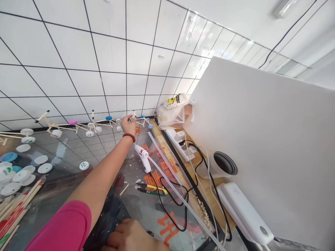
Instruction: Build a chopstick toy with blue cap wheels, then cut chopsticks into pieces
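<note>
The left hand (128,124), with a round red bead bracelet (129,137) on its wrist, stretches out from a pink fabric sleeve (60,228). Its fingers curl close together at the far end of a spindly long model of pale wooden sticks and round pink, blue and white plastic caps (78,125); whether they clamp a stick or only touch it, the view does not settle. The model stretches away from that hand across the work surface, its thin sticks meeting at angles. The right hand (128,237) sits low at the bottom edge, its knuckles rounded and fingers bent together, and anything inside its grip is hidden. Between the hands, a glossy white glue gun (142,157) lies on a transparent plastic sheet (167,223) printed with orange characters, trailing a black cord (170,219). Just below the gun rest small cutters with yellow and green handles (151,189), and long translucent glue sticks (167,170) lie beside it. To the left are flat white plastic caps (13,176) and a bundle of wooden sticks with red markings (18,209). Farther right, a white power strip (180,143) sits near a crumpled translucent plastic bag (172,111), against a smooth white panel (264,129).
</note>
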{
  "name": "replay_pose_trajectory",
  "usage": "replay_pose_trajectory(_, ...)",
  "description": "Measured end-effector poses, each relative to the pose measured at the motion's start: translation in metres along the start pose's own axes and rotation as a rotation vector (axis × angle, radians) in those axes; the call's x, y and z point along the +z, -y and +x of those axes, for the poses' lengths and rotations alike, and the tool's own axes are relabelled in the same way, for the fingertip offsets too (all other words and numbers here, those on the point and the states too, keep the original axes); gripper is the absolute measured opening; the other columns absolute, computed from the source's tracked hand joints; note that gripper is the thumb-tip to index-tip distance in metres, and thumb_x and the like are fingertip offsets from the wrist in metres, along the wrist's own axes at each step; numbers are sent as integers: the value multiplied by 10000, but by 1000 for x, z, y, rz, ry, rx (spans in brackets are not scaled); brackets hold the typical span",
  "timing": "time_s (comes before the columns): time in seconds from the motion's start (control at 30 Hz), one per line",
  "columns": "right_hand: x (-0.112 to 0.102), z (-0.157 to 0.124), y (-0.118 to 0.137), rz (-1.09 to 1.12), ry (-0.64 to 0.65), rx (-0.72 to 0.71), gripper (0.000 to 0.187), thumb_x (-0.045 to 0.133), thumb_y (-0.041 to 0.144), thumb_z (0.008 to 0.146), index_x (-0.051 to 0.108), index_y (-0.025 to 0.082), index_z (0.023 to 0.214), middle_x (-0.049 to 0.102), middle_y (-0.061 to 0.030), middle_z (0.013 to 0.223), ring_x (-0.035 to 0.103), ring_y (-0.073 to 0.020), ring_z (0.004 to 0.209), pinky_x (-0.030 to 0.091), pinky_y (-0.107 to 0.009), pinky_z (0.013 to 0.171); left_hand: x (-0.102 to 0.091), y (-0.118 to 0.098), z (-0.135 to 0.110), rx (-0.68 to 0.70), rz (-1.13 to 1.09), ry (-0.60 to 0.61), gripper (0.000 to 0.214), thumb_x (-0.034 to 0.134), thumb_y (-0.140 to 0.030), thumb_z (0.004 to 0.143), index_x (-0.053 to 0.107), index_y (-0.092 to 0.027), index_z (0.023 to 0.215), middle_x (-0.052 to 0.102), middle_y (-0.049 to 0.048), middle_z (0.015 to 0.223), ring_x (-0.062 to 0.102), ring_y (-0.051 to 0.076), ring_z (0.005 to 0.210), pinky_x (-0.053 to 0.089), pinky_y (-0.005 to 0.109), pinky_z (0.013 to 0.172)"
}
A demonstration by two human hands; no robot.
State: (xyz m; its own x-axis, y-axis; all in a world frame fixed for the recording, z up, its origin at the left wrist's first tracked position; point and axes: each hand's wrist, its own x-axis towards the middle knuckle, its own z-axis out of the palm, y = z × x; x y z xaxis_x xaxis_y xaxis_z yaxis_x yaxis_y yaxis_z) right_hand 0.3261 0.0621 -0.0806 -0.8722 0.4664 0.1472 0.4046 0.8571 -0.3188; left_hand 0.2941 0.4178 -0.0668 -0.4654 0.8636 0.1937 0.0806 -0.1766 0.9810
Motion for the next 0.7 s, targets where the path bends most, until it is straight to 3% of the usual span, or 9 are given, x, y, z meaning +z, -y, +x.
replay_pose_trajectory(0.2, -1, 1, 2, -52, -67, 8, 183, 604, 390, 950, 571, 237, 855, 603, 55, 695, 540, -118, 616, 408, -260, 572, -14, -7, 0, 69, 52, 101, 270, 780, -109, 670, 722, -172, 926, 669, 93, 1148, 587, 256, 1149, 407, 389, 1085)
replay_pose_trajectory(0.3, 1, 2, 1, -64, -81, -6, 205, 591, 401, 966, 550, 229, 862, 586, 58, 693, 536, -115, 627, 397, -257, 579, -16, -8, 2, 74, 46, 165, 157, 749, -194, 791, 703, -159, 938, 679, 82, 1141, 606, 247, 1136, 441, 454, 1058)
replay_pose_trajectory(0.43, 3, 3, -3, -96, -173, 7, 246, 574, 435, 955, 541, 218, 846, 565, 54, 675, 508, -117, 596, 342, -281, 532, -16, -13, 3, 51, -5, 187, 237, 659, -344, 912, 678, -143, 1035, 691, 80, 1118, 649, 228, 1049, 520, 468, 942)
replay_pose_trajectory(0.57, -2, 1, -5, -131, -299, 78, 126, 583, 336, 857, 550, 216, 876, 545, 48, 661, 473, -132, 562, 283, -311, 507, -27, -34, 0, 40, -108, 164, 241, 730, -373, 798, 738, -153, 896, 737, 72, 943, 663, 216, 977, 517, 375, 921)
replay_pose_trajectory(0.7, -12, 1, -7, -195, -383, 139, 82, 590, 273, 806, 536, 217, 782, 523, 43, 626, 435, -132, 545, 238, -315, 516, -62, -69, -6, 40, -224, 159, 271, 774, -381, 702, 752, -152, 846, 745, 61, 840, 672, 199, 860, 533, 326, 798)
